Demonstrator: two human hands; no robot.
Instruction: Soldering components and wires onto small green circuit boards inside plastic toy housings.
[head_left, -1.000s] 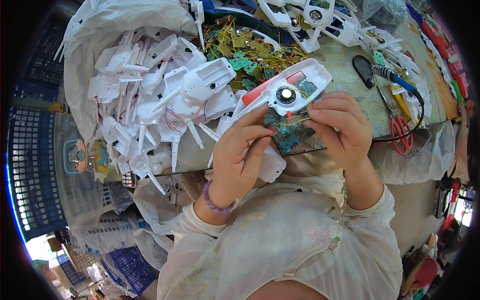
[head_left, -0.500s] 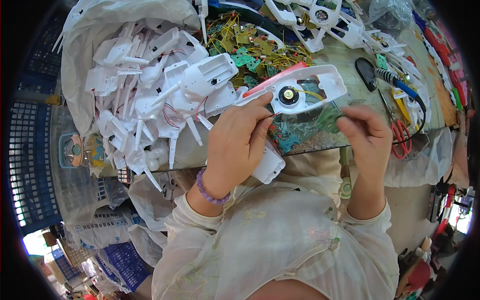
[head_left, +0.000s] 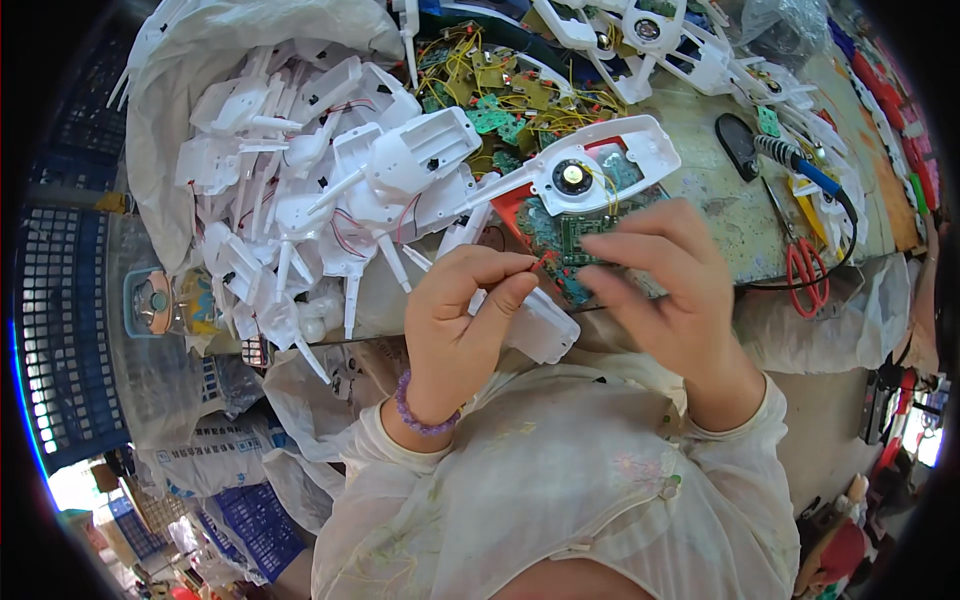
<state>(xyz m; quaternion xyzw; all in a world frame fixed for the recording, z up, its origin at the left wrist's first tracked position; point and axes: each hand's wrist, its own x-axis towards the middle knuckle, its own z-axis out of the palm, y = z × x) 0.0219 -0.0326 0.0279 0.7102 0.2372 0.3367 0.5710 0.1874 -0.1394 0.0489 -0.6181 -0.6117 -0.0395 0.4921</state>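
Messy green bench point(head_left: 690, 115), full of bits, with one white shell point(head_left: 642, 152) near the middle. On the white shell, a round black speaker point(head_left: 572, 178) with thin yellow wires point(head_left: 607, 192). Just below the white shell, a little green board point(head_left: 578, 240). Pinching what looks like a thin red wire point(head_left: 537, 264) with the thumb and finger of the left hand point(head_left: 455, 300), down and to the left of the white shell. Below the white shell too, close to the green board, the right hand point(head_left: 680, 270), a bit blurry, with thumb and fingers spread apart. Can't tell about any touch on the green board. Under the white shell, a flat red piece point(head_left: 517, 218). Left of the white shell, a great big heap of white parts point(head_left: 330, 190). Behind the white shell, a pile of small boards point(head_left: 500, 85). Right of the white shell, a soldering iron point(head_left: 815, 175) and red scissors point(head_left: 805, 275).
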